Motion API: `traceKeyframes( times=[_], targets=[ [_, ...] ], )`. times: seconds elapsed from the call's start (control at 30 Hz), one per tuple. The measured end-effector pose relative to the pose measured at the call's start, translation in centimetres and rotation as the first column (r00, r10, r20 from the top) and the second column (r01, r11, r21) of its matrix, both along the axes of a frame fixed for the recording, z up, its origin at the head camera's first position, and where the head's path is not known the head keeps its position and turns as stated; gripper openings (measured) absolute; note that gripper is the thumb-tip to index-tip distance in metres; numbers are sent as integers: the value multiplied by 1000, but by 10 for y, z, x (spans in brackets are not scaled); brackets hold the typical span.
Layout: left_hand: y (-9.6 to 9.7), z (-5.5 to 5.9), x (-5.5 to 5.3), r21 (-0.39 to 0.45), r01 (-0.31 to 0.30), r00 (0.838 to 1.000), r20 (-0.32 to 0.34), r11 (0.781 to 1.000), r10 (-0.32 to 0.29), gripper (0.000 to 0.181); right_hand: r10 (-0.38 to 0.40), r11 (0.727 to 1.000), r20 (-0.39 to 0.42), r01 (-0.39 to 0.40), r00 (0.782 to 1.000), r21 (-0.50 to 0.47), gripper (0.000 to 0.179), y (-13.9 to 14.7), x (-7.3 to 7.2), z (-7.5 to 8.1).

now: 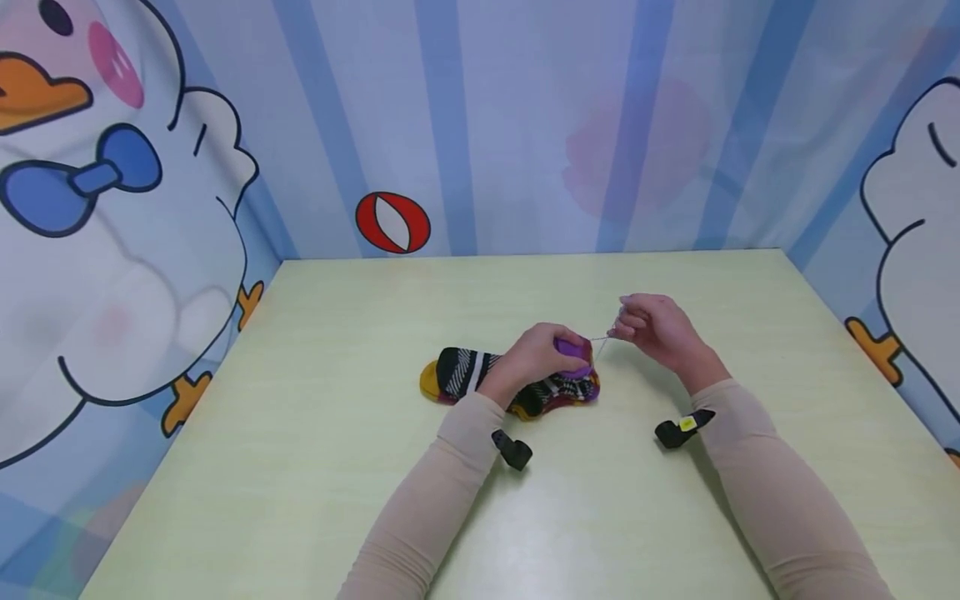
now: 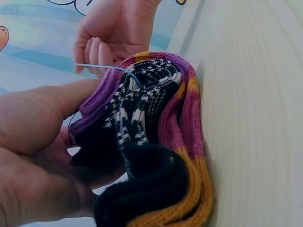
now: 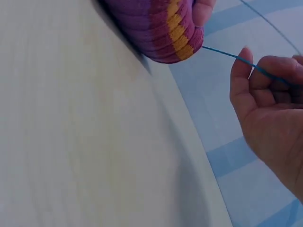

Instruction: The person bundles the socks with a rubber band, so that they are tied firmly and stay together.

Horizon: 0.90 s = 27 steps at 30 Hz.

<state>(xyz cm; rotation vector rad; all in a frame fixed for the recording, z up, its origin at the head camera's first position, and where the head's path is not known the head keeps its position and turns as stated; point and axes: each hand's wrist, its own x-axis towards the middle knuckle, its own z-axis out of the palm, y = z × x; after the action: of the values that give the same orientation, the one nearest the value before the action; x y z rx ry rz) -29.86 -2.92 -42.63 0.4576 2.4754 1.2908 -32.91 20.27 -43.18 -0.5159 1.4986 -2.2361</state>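
Observation:
Knitted socks (image 1: 459, 372), patterned in black and white with purple, magenta and mustard parts, lie layered on the table. My left hand (image 1: 534, 357) grips them at the purple end, its thumb and fingers on either side of the fabric. From that end a thin blue thread (image 3: 220, 52) runs out taut. My right hand (image 1: 654, 329), raised to the right of the socks, holds the thread in curled fingers. In the left wrist view the socks' folded layers (image 2: 191, 127) show close up, and the thread crosses over their upper edge.
The pale wooden table (image 1: 337, 500) ends at a striped blue backdrop (image 1: 510, 125) behind and at the sides. Cartoon ducks and a red ball are printed on it. A small black camera hangs from each sleeve at the wrist.

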Motion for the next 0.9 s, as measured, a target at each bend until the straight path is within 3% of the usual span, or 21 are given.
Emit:
traceKeyframes(
  times=[0.07,0.13,0.23,0.37,0.47,0.57,0.63,0.7,0.77,0.9],
  targets=[
    [1,0,0,-5,1,1000,5,1000,-1,41,94,994,103,-87,990,-73,46,3,-1,2],
    [1,0,-1,-8,0,1000,4,1000,1,43,185,975,196,-155,963,-158,46,5,-2,2],
    [1,0,-2,-12,0,1000,-1,1000,0,44,270,941,270,-194,924,-277,48,7,-4,1],
    [1,-1,-2,-10,4,1000,0,1000,-4,45,249,920,311,-124,917,-371,52,8,-4,-2],
    [1,-2,-1,-20,8,1000,-7,1000,-9,45,161,934,302,-46,940,-354,44,5,-2,-2],
    [2,-1,-1,-27,12,1000,-17,1000,-12,44,29,969,232,30,972,-244,49,-2,0,-2],
    [2,-1,0,-28,15,1000,-26,1000,-15,44,-65,990,139,80,988,-112,59,-7,1,-3],
    [2,-1,0,-29,16,999,-32,999,-17,44,-121,992,31,120,992,27,63,-13,1,-4],
    [2,-1,0,-37,21,999,-46,999,-23,43,-126,965,-115,149,985,214,66,-17,3,-4],
    [2,-1,0,-51,33,997,-71,998,-36,43,19,850,-337,162,941,501,80,-19,8,2]
  ],
)
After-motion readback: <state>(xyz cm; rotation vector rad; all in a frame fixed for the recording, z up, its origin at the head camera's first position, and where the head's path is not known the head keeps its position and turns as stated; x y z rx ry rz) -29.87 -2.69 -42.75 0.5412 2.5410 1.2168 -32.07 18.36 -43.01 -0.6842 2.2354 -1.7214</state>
